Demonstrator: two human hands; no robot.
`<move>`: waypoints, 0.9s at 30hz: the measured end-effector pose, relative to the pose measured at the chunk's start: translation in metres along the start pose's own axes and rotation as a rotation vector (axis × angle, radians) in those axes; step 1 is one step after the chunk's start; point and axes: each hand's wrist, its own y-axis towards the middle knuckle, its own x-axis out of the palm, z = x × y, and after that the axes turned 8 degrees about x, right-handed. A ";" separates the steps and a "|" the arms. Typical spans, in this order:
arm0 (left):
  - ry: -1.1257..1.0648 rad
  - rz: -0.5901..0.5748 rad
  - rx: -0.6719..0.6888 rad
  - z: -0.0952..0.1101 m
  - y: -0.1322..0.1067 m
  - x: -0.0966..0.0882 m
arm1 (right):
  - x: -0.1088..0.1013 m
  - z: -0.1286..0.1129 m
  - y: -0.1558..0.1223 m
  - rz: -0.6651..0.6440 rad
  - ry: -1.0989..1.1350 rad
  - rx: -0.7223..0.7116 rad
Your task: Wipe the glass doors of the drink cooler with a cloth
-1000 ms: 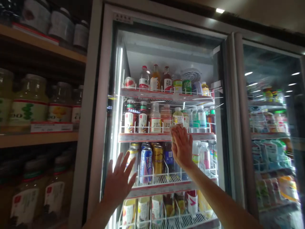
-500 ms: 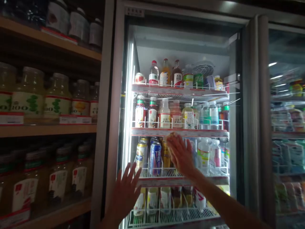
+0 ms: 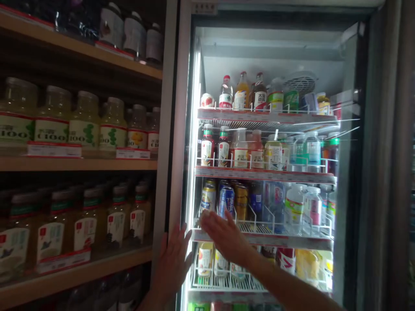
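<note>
- Clear glass refrigerator door (image 3: 266,47): directly before both hands.
- Right hand (image 3: 223,237): fingers together, extended; cannot tell if holding anything.
- Left hand (image 3: 173,259): fingers spread, near door's left edge.
- White wire shelves (image 3: 233,173): colourful bottles (image 3: 240,151), metal cans (image 3: 226,202).

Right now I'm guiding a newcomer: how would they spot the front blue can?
Find the lit cooler right of the wooden shelves. On its third shelf down, just above the right hand, stands the front blue can. Its white-lettered blue side distinguishes it from the gold can to its right.
</note>
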 end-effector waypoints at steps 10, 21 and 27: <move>-0.167 0.080 -0.062 -0.011 0.011 -0.006 | 0.002 0.011 -0.030 0.146 -0.079 0.231; -0.374 0.220 0.002 0.040 0.096 0.002 | -0.040 0.149 -0.191 0.556 -0.369 0.971; -0.285 0.286 -0.029 0.042 0.160 0.009 | -0.019 0.102 -0.146 0.383 -0.241 0.641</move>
